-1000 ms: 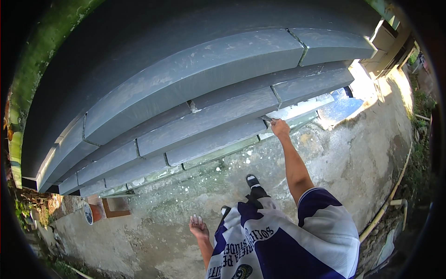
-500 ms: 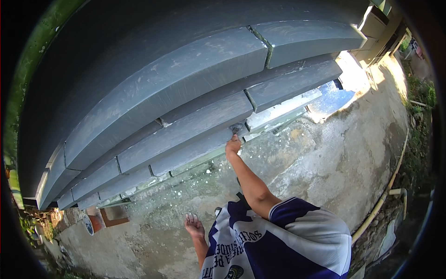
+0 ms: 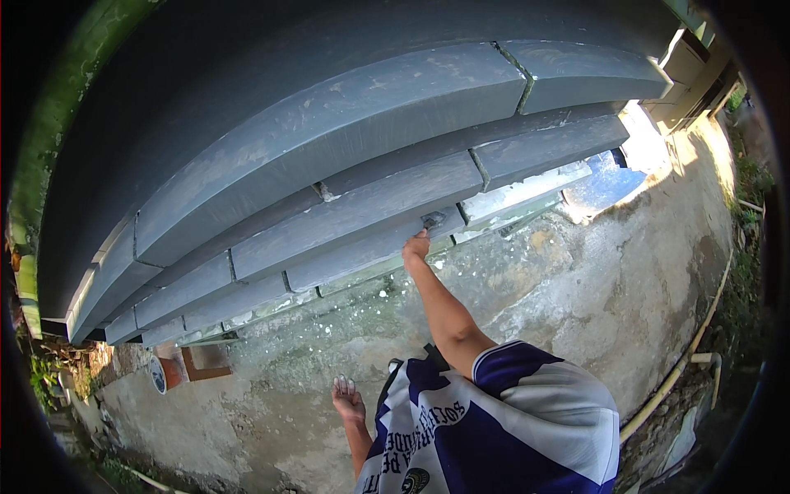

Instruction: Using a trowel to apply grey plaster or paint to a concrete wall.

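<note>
My right hand (image 3: pixel 416 244) is closed round what looks like a putty knife (image 3: pixel 433 220) with a flat dark-grey blade. Its blade lies against the lowest grey band of the wall moulding (image 3: pixel 368 240), just left of a dark vertical groove (image 3: pixel 462 214). Fingers hide its handle. Beyond that groove the band turns white and unpainted (image 3: pixel 527 190). Lower and nearer my body, my left hand (image 3: pixel 348 402) hangs over the concrete with its fingers apart and nothing in it. White smudges mark its fingertips.
Stepped grey ledges (image 3: pixel 329 115) overhang the work. White-spattered concrete (image 3: pixel 527 272) runs along the wall's foot. At the left stand an orange bucket (image 3: pixel 169 372) and a brown board (image 3: pixel 206 362). A blue sheet (image 3: pixel 607 185) lies at the right, and a pale pipe (image 3: pixel 679 370) edges the floor.
The wall has shifted rightward in view as my head turned. My right hand, still gripping the putty knife, has moved slightly left along the band, away from the groove. My left hand stays free.
</note>
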### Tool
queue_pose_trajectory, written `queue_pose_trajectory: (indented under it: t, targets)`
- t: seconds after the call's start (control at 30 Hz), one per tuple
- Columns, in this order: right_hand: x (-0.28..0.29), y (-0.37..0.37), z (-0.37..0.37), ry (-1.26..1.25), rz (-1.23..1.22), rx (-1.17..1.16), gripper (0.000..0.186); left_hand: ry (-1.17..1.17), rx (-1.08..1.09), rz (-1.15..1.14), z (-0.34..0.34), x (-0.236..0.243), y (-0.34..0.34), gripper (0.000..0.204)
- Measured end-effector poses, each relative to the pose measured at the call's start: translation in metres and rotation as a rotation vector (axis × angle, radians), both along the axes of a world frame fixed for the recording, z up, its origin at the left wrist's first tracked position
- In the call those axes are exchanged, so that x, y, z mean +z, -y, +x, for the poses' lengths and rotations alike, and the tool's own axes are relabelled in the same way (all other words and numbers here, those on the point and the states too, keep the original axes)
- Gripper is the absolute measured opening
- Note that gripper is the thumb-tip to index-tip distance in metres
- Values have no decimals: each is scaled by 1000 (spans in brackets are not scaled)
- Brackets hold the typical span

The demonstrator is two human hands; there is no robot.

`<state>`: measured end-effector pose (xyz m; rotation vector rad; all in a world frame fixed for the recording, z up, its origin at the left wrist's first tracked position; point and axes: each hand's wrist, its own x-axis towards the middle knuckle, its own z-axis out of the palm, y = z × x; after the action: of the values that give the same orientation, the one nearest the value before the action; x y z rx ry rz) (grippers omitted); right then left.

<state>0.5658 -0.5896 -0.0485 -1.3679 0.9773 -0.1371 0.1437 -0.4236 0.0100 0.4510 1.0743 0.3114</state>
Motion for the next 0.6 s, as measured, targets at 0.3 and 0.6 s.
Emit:
queue_pose_trajectory:
  t: [0.3, 0.6]
  targets:
    - [53, -57, -74, -15, 701, 453, 33, 7, -28, 1, -56, -10, -56, 40]
    - [15, 48, -16, 232, 359, 208, 22, -42, -4, -4, -115, -29, -105, 41]
